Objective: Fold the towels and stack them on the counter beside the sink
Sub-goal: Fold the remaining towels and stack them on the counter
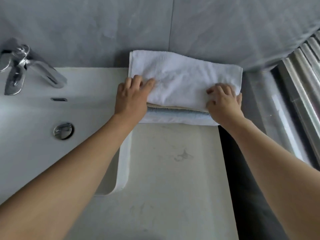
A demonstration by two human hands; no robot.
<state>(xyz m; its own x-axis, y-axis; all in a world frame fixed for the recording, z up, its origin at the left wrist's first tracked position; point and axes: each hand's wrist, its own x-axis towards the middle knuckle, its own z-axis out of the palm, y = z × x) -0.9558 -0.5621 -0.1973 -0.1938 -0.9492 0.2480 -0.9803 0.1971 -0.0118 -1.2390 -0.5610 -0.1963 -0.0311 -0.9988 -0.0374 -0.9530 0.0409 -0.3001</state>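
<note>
A stack of folded towels lies on the white counter (173, 161) at the back, against the grey wall. The top one is a white towel (183, 78). Under it show the edges of a beige towel (176, 107), a light blue towel (176, 113) and another white towel (173, 120) at the bottom. My left hand (131, 99) rests on the left front corner of the top towel with its fingers spread and fairly straight. My right hand (223, 103) sits at the right front corner, its fingers curled into the top towel's edge.
The white sink basin (34, 118) with a chrome drain (63, 131) is to the left, a chrome faucet (31, 66) behind it. The counter's right edge drops to a dark gap (230, 153). A window frame (303, 84) runs along the right.
</note>
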